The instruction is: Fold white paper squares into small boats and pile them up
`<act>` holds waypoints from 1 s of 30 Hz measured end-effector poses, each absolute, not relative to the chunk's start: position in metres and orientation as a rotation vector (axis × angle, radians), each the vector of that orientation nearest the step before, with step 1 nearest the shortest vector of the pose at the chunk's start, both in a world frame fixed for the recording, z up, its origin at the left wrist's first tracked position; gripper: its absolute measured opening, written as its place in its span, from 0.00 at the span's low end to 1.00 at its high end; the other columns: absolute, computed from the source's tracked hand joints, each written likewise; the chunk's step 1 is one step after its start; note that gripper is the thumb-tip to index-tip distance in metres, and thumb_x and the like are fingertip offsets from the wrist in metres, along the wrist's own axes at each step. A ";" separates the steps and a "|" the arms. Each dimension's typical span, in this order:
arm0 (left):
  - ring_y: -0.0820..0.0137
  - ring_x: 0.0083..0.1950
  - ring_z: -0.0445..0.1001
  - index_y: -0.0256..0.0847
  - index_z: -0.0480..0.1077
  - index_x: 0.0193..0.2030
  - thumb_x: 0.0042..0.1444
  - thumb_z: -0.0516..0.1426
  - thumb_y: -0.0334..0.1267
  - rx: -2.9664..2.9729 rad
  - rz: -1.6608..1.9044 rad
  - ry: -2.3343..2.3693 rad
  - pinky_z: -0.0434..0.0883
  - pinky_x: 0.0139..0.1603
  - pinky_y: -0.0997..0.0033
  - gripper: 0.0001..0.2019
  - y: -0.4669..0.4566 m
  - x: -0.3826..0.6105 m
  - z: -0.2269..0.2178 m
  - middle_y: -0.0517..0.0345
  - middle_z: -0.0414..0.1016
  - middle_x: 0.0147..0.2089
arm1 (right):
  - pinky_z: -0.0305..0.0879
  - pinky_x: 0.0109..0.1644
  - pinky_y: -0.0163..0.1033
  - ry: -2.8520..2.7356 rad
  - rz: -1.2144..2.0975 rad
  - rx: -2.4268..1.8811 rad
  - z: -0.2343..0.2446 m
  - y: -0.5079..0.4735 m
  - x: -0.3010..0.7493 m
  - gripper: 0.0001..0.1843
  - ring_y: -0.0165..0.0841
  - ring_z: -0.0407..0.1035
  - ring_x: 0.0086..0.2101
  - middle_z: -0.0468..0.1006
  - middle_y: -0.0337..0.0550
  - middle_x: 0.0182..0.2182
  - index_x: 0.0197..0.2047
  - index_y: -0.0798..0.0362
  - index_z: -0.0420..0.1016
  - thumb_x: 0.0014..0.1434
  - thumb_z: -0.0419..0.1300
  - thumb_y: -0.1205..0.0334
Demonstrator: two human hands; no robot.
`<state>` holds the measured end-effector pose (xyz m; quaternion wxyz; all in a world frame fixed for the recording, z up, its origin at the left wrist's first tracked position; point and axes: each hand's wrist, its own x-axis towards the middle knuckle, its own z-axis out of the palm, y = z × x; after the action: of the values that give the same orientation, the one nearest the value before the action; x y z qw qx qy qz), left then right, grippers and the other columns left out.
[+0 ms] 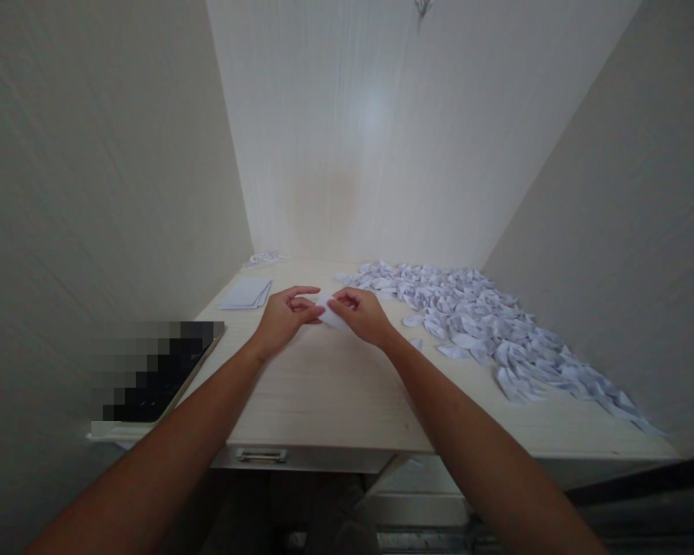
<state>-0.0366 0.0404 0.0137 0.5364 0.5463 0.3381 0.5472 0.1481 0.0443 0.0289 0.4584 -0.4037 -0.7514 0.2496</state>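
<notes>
Between my two hands, over the middle of the desk, is a small piece of white paper [334, 317]. My left hand [292, 314] pinches its left edge between thumb and fingers, the index finger stretched out above it. My right hand [359, 310] grips the right side, thumb on top and fingers curled. How the paper is folded is too small to tell. Right of my hands lies a large heap of folded white paper pieces [468, 308], pointed like leaves. Left of them rests a short stack of flat white paper sheets [246, 294].
A dark tablet-like object [167, 378], partly pixelated, lies at the desk's left edge. Small white scraps [266, 258] sit in the back left corner. Walls enclose the desk [324, 393] at the left, back and right. A drawer handle [261, 455] shows at the front.
</notes>
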 end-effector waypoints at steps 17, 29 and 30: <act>0.68 0.30 0.80 0.31 0.76 0.46 0.39 0.73 0.39 1.184 1.288 0.791 0.80 0.42 0.60 0.26 0.039 -0.033 0.012 0.53 0.82 0.30 | 0.64 0.35 0.36 -1.600 0.698 -0.997 0.026 0.042 0.141 0.12 0.31 0.69 0.29 0.77 0.40 0.26 0.28 0.54 0.78 0.57 0.62 0.54; 0.67 0.31 0.78 0.33 0.67 0.61 0.41 0.72 0.38 1.184 1.263 0.785 0.80 0.27 0.66 0.38 0.031 -0.026 0.015 0.56 0.79 0.31 | 0.65 0.34 0.37 -1.438 0.758 -0.989 0.026 0.041 0.139 0.13 0.33 0.70 0.30 0.78 0.42 0.27 0.28 0.53 0.78 0.55 0.63 0.51; 0.68 0.30 0.77 0.33 0.66 0.62 0.42 0.72 0.38 1.184 1.263 0.790 0.80 0.26 0.66 0.39 0.031 -0.025 0.016 0.56 0.78 0.31 | 0.65 0.34 0.37 -1.433 0.761 -0.986 0.026 0.041 0.139 0.13 0.33 0.70 0.30 0.78 0.42 0.27 0.28 0.53 0.78 0.55 0.63 0.52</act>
<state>-0.0252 0.0307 0.0155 0.5803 0.5066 0.3382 0.5406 0.1385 0.0409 0.0261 0.5821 -0.4224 -0.6137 0.3257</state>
